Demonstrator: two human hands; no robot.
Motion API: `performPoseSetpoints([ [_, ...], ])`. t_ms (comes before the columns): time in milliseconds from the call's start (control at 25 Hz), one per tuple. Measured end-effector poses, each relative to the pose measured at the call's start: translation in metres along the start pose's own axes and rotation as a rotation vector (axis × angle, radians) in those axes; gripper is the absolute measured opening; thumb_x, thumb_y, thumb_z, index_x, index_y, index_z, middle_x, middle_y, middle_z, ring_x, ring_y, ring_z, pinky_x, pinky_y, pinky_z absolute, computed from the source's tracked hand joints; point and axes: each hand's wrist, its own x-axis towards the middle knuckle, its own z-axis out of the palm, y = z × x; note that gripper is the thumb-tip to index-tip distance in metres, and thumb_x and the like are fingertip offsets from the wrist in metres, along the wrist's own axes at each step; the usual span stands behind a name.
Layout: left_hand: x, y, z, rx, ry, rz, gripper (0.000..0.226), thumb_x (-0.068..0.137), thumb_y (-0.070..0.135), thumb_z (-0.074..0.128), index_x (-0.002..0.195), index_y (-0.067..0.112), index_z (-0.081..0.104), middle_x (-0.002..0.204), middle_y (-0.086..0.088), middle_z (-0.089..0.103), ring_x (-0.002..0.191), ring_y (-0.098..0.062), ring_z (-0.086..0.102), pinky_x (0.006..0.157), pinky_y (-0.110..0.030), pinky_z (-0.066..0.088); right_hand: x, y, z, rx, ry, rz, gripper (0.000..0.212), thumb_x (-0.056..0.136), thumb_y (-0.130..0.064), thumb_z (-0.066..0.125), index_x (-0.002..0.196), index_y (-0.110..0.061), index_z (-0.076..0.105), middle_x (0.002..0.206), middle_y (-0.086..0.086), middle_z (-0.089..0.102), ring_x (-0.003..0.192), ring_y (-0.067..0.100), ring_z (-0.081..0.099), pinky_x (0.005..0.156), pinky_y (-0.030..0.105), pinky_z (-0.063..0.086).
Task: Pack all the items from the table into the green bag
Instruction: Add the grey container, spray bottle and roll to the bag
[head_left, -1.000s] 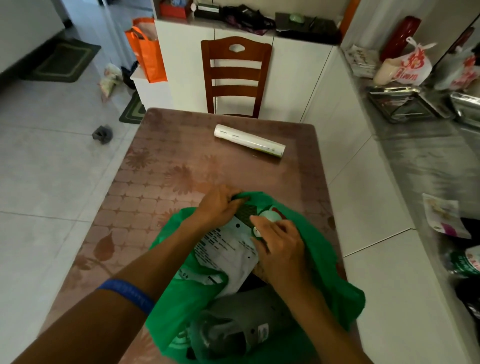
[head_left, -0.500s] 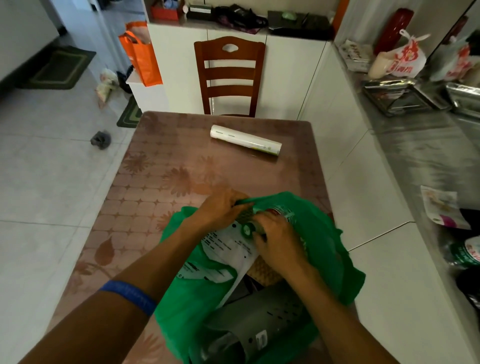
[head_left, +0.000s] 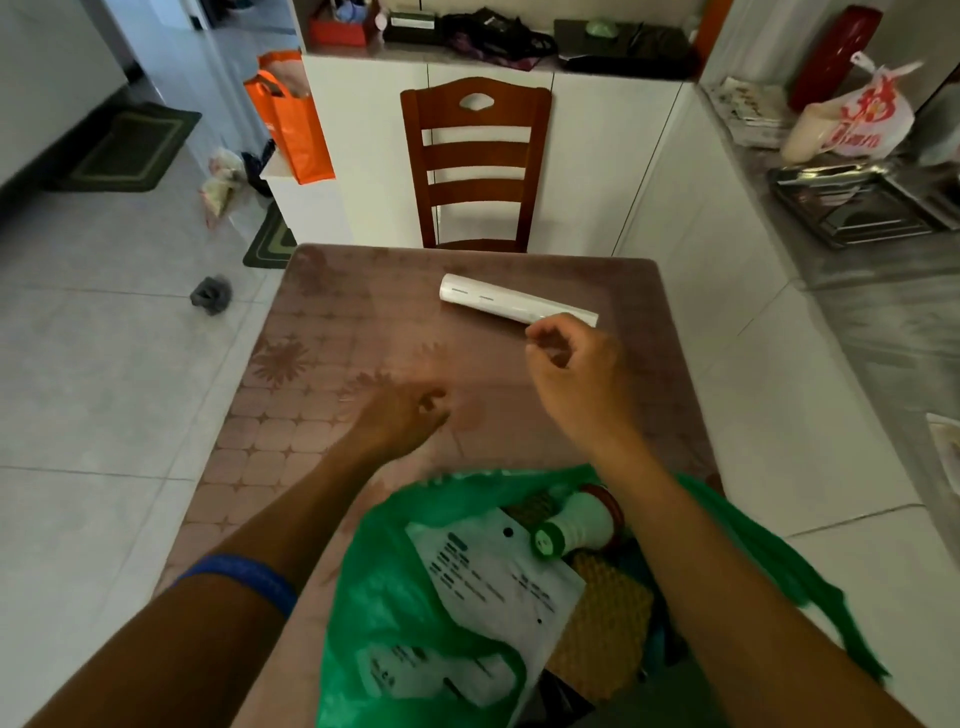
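**Reaching over the table toward the last roll**

Spreading across most of the view, the brown patterned table (head_left: 332, 364) carries everything that matters. At its near edge sits the green bag (head_left: 395, 597), mouth gaping upward, with its right side draped over the table's right edge. Inside it lies a white printed packet (head_left: 493, 577), flat and tilted, partly covering a woven tan item (head_left: 608, 613). Just beyond the packet's upper corner rests a pale green bottle with a green cap (head_left: 571, 525), lying on its side against the bag's far rim.

Both forearms pass over the bag. The right hand (head_left: 576, 374) hangs above the table with loosely curled fingers, holding nothing; its knuckles are just beside the near end of the white roll (head_left: 514, 305), though whether they touch it cannot be told. The roll lies alone on the far part of the table, angled, well apart from the bag.

The left hand (head_left: 400, 415), blurred, hovers low over the table's middle with fingers relaxed and nothing in them. A blue wristband (head_left: 244, 577) circles the left forearm.
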Motion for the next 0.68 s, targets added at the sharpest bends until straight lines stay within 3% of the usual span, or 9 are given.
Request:
performPoseSetpoints([
  [120,0.032,-0.077,0.037,0.177,-0.199,-0.182,0.089,0.079,0.036,0.073,0.149,0.030,0.019,0.155,-0.010,0.025,0.130,-0.029,0.040,0.099,-0.039,0.042,0.049,0.035,0.037,-0.133,-0.133,0.109,0.024,0.087,-0.019,0.063,0.111,-0.021,0.063,0.112,-0.002,0.066,0.097,0.015,0.062,0.087,0.038,0.054],
  [160,0.036,-0.095,0.052,0.190,-0.233,-0.239,0.105,0.072,0.039,0.079,0.149,0.036,0.008,0.159,-0.012,0.006,0.140,-0.037,0.021,0.106,-0.047,0.035,0.068,0.051,0.044,-0.172,-0.194,0.149,0.030,0.086,-0.020,0.063,0.116,-0.022,0.061,0.118,-0.002,0.063,0.104,0.016,0.060,0.090,0.036,0.052],
  [240,0.041,-0.105,0.065,0.268,-0.264,-0.322,0.121,0.063,0.049,0.081,0.145,0.046,-0.007,0.156,-0.012,-0.023,0.139,-0.050,-0.014,0.106,-0.068,0.016,0.109,0.079,0.050,-0.260,-0.297,0.213,0.042,0.084,-0.022,0.066,0.125,-0.024,0.053,0.127,0.001,0.058,0.108,0.018,0.056,0.092,0.033,0.048],
  [360,0.044,-0.101,0.062,0.279,-0.322,-0.352,0.125,0.058,0.054,0.082,0.145,0.047,-0.008,0.154,-0.012,-0.030,0.134,-0.055,-0.022,0.102,-0.076,0.011,0.163,0.120,0.073,-0.481,-0.399,0.265,0.063,0.082,-0.018,0.068,0.138,-0.021,0.040,0.136,0.012,0.048,0.117,0.029,0.051,0.097,0.038,0.042],
  [520,0.050,-0.107,0.066,0.263,-0.315,-0.353,0.127,0.058,0.057,0.081,0.145,0.046,-0.012,0.152,-0.011,-0.034,0.134,-0.054,-0.025,0.102,-0.075,0.008,0.205,0.166,0.114,-0.835,-0.460,0.135,0.087,0.075,-0.022,0.073,0.146,-0.020,0.023,0.145,0.015,0.036,0.129,0.036,0.038,0.106,0.052,0.036],
  [680,0.053,-0.105,0.069,0.287,-0.322,-0.352,0.128,0.059,0.058,0.080,0.144,0.046,-0.015,0.151,-0.011,-0.037,0.132,-0.053,-0.028,0.103,-0.074,0.007,0.219,0.191,0.149,-0.928,-0.446,0.134,0.101,0.071,-0.021,0.076,0.148,-0.024,0.011,0.148,0.016,0.031,0.134,0.039,0.031,0.108,0.058,0.030],
])
